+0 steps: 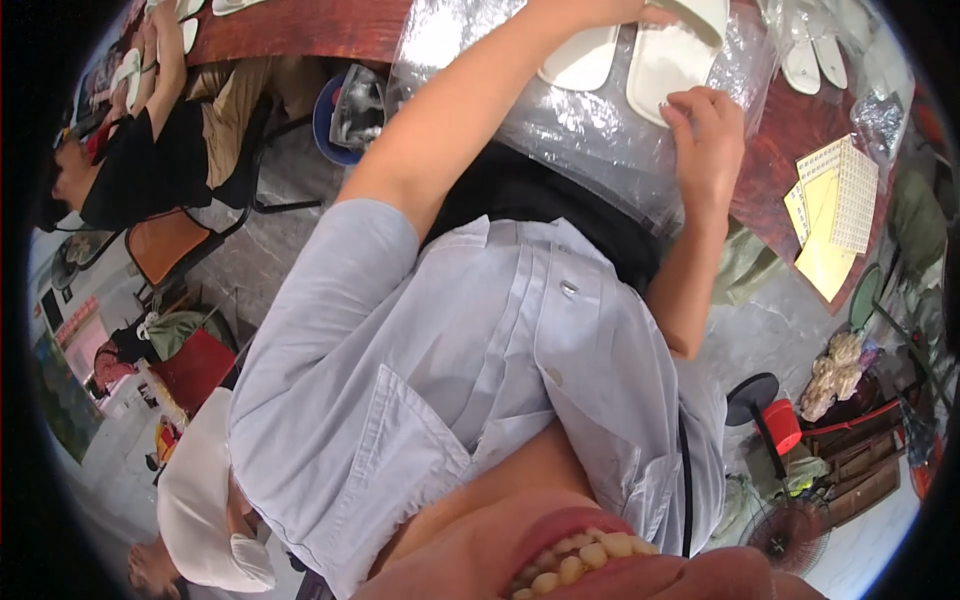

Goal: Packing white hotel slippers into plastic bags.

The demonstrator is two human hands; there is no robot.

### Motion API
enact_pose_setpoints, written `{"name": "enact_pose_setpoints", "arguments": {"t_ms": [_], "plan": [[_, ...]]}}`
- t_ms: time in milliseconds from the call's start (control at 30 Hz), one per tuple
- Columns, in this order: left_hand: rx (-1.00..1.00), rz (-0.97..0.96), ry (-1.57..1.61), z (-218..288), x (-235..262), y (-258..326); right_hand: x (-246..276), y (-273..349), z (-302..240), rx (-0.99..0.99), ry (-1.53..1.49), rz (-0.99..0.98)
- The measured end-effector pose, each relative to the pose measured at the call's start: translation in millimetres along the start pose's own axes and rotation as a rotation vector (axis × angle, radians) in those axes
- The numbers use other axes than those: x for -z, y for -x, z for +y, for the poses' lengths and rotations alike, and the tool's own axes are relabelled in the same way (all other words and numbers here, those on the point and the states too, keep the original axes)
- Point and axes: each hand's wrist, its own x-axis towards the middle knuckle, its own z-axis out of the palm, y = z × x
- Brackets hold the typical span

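Lying at one o'clock from the worker (490, 330) on clear plastic (610, 150), the white slipper (664, 72) looks light, smooth and bendy, unlikely to break but apt to slide, so I'd hold it by the sole's edge or the strap (696, 14). The left hand (608, 10) has its fingers at that strap, whether pinching I cannot tell, and the right hand (710, 135), loosely bent, meets the near edge, its grip equally unclear. I count two slippers on the plastic, two bagged slippers (800, 66) towards half past one, and at least three overlapping yellow sheets (822, 225) at two.
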Motion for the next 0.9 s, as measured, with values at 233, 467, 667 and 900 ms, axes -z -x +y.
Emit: {"name": "enact_pose_setpoints", "arguments": {"t_ms": [233,467,667,900], "plan": [[-0.020,0.157,-0.094,-4.9,-33.4,10.2,-9.4,1.3,-12.7,0.076,0.055,0.029],[-0.035,0.249,-0.062,-1.9,-36.8,4.5,-10.9,4.5,-7.1,0.073,0.083,0.031],[-0.025,0.236,-0.050,-2.4,-35.8,4.7,-16.8,6.7,-2.4,0.065,0.069,0.048],[-0.012,0.239,-0.035,-0.5,-37.6,5.3,-15.8,6.4,3.6,0.070,0.044,-0.001]]}}
